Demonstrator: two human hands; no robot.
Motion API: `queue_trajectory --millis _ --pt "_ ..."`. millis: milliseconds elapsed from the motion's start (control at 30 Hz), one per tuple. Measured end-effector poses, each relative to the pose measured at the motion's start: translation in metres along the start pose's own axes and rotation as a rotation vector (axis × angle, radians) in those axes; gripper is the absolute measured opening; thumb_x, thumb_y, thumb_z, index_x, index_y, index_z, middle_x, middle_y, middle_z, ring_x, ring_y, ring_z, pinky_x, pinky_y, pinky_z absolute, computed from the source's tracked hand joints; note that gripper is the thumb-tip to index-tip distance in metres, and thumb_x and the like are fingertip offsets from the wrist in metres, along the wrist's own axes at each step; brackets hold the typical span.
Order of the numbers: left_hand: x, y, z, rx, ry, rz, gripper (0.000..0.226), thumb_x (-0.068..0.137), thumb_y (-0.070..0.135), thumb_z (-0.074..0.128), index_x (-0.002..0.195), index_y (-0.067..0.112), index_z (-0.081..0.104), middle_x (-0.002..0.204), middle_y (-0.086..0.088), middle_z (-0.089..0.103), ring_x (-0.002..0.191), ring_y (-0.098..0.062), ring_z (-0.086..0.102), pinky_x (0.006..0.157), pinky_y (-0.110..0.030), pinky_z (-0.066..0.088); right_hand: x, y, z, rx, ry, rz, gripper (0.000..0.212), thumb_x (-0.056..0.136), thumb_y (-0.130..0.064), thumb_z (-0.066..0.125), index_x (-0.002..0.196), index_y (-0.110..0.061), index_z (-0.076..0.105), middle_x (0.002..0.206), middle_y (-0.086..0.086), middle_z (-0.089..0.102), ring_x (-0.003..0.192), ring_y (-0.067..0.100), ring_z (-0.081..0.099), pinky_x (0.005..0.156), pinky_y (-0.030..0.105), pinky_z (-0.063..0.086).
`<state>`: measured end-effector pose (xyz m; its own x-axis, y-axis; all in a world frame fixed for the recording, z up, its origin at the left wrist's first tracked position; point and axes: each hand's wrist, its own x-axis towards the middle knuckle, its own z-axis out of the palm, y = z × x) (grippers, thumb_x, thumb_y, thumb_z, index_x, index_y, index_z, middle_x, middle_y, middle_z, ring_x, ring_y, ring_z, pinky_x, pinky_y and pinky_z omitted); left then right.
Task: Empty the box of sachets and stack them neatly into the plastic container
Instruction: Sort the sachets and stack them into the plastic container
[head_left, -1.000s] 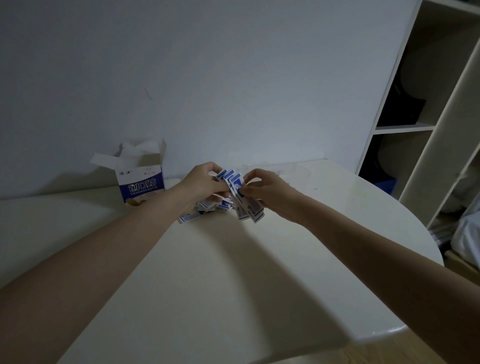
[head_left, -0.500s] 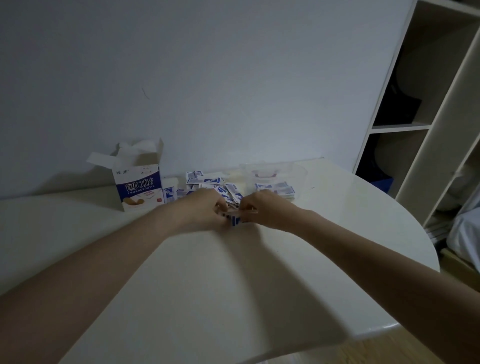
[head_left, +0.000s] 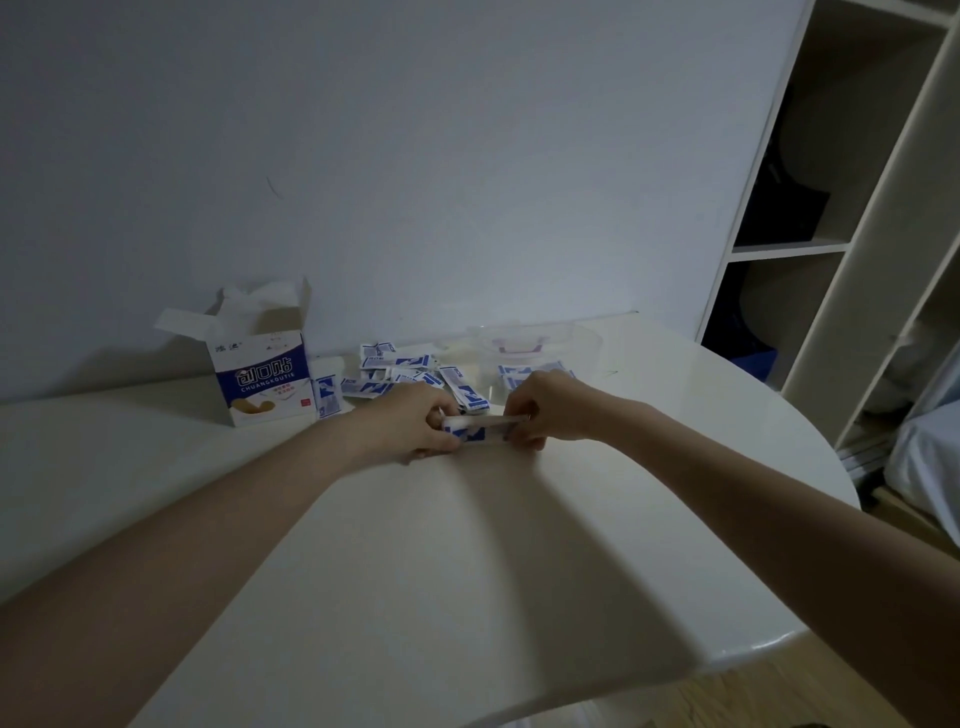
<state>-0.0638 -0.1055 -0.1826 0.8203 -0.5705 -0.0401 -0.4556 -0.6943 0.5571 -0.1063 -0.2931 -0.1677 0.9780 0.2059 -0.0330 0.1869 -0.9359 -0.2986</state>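
A small stack of blue-and-white sachets (head_left: 480, 427) lies on edge on the white table (head_left: 467, 571). My left hand (head_left: 410, 423) grips its left end and my right hand (head_left: 545, 408) grips its right end. Several loose sachets (head_left: 395, 374) lie scattered behind my hands. The open blue-and-white box (head_left: 262, 382) stands at the back left with its flaps up. The clear plastic container (head_left: 535, 345) sits at the back, right of the loose sachets, with a few sachets inside it behind my right hand.
A wall runs close behind the table. Open shelving (head_left: 831, 249) stands to the right, with bedding (head_left: 930, 441) below it. The table's rounded front edge (head_left: 753, 649) curves toward the wooden floor.
My hands lowered a fanned bunch of sachets to the table and squared it into a compact stack held between them. The view shifted, showing the loose sachets and the container behind.
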Motion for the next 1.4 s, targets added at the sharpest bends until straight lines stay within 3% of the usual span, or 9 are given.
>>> queue_trajectory --millis 133,267,367,533,700,833,933,1100,1400 --pt "0.002 -0.004 -0.004 -0.078 0.085 -0.056 0.005 0.088 0.012 0.061 0.089 0.007 0.060 0.062 -0.001 0.059 0.047 -0.007 0.058 0.053 -0.020 0.050 -0.001 0.001 -0.002 0.060 0.059 -0.009 0.018 0.089 -0.022 0.057 0.080 -0.012 0.069 0.050 -0.012 0.060 0.042 -0.001 0.051 0.055 0.020 0.040" --pt "0.001 -0.002 -0.003 -0.010 0.040 -0.079 0.015 0.088 0.006 0.057 0.078 -0.002 0.064 0.062 -0.006 0.063 0.057 -0.018 0.062 0.062 -0.026 0.054 -0.003 -0.003 0.001 -0.036 0.009 -0.026 0.019 0.089 -0.016 0.056 0.087 -0.004 0.071 0.073 0.007 0.072 0.057 0.008 0.052 0.053 0.019 0.034" --pt "0.005 0.008 -0.025 -0.126 0.154 -0.038 0.026 0.086 0.004 0.061 0.061 0.011 0.061 0.052 0.003 0.064 0.045 -0.006 0.060 0.054 -0.021 0.050 0.000 0.002 -0.022 0.087 0.104 -0.010 0.016 0.086 -0.016 0.061 0.073 -0.014 0.069 0.047 -0.013 0.063 0.048 -0.005 0.054 0.057 0.007 0.038" --pt "0.035 0.046 -0.058 -0.590 0.398 -0.050 0.017 0.087 0.005 0.061 0.099 -0.006 0.063 0.074 -0.010 0.064 0.056 -0.009 0.063 0.056 -0.013 0.055 0.016 0.016 -0.076 0.741 0.506 0.103 0.013 0.084 -0.003 0.063 0.094 0.004 0.066 0.062 0.004 0.062 0.056 0.011 0.058 0.058 0.017 0.052" --pt "0.082 0.069 -0.045 -0.063 0.480 -0.194 0.023 0.088 0.022 0.060 0.104 0.008 0.069 0.106 -0.007 0.068 0.095 -0.025 0.062 0.073 -0.028 0.043 0.039 0.031 -0.086 0.486 0.515 0.369 0.019 0.079 0.000 0.064 0.098 0.001 0.068 0.067 0.004 0.055 0.060 0.011 0.046 0.051 0.018 0.038" --pt "0.100 0.076 -0.028 0.187 0.484 -0.216 0.031 0.089 0.017 0.058 0.118 0.008 0.053 0.112 -0.008 0.063 0.102 -0.028 0.059 0.086 -0.034 0.039 0.055 0.042 -0.077 0.284 0.442 0.461 0.029 0.075 0.000 0.069 0.103 0.002 0.062 0.092 0.007 0.061 0.088 0.023 0.057 0.077 0.030 0.049" --pt "0.107 0.078 -0.021 0.384 0.397 -0.194 0.031 0.086 0.010 0.057 0.116 0.010 0.052 0.103 -0.006 0.063 0.097 -0.026 0.058 0.093 -0.036 0.032 0.065 0.044 -0.070 0.125 0.365 0.448 0.025 0.074 -0.001 0.068 0.099 0.000 0.065 0.100 0.015 0.067 0.090 0.026 0.062 0.072 0.030 0.050" --pt "0.112 0.083 -0.015 0.597 0.228 -0.218 0.017 0.085 0.004 0.049 0.070 0.013 0.048 0.066 0.000 0.045 0.061 -0.015 0.040 0.098 -0.036 0.026 0.067 0.041 -0.057 -0.027 0.281 0.407 0.014 0.080 -0.002 0.061 0.094 -0.005 0.062 0.095 0.012 0.063 0.085 0.027 0.060 0.069 0.029 0.047" --pt "0.111 0.090 -0.012 0.818 0.084 -0.215 0.012 0.090 0.005 0.043 0.083 0.014 0.048 0.069 -0.001 0.040 0.090 -0.021 0.042 0.102 -0.035 0.022 0.068 0.044 -0.048 -0.095 0.286 0.411 0.015 0.083 -0.002 0.058 0.098 -0.006 0.060 0.088 0.009 0.056 0.078 0.025 0.052 0.068 0.028 0.041"
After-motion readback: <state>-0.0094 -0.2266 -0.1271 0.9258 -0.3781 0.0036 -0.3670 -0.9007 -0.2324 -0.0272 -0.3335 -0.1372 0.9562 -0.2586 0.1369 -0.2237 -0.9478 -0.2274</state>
